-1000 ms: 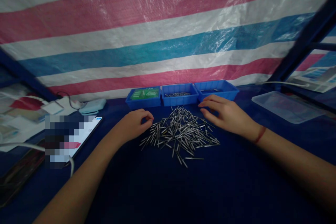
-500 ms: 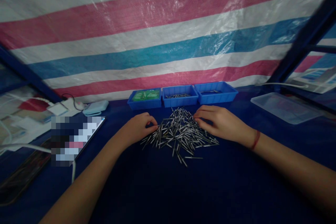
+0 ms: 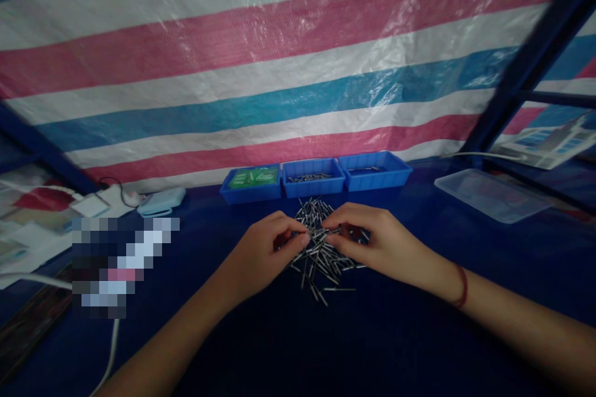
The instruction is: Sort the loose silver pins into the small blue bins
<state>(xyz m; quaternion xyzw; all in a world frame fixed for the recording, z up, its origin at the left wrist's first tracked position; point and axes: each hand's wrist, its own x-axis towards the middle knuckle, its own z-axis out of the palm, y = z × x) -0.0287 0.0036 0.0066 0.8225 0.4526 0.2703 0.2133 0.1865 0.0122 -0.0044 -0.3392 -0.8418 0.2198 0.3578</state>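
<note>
A heap of several thin metal pins (image 3: 319, 260) lies on the dark blue table top (image 3: 298, 347). My left hand (image 3: 267, 251) and my right hand (image 3: 367, 239) meet over the middle of the heap, fingertips nearly touching. Both are curled in a pinch among the pins. What each pinch holds is too small to make out. A red cord circles my right wrist. Behind the heap stand three small blue trays: the left one (image 3: 251, 184) holds green parts, the middle one (image 3: 313, 178) holds metal pins, and the right one (image 3: 375, 170) looks almost bare.
A striped tarp (image 3: 279, 74) closes off the back. A clear plastic lid (image 3: 493, 195) lies at the right. At the left are a pixelated device (image 3: 116, 260), a pale blue case (image 3: 161, 201), papers and a white cable (image 3: 109, 353). Dark blue frame bars (image 3: 521, 68) rise on the right.
Both hands have moved inward from the edges of the heap and now meet over its centre. The heap looks pushed closer together. The camera tilted a little.
</note>
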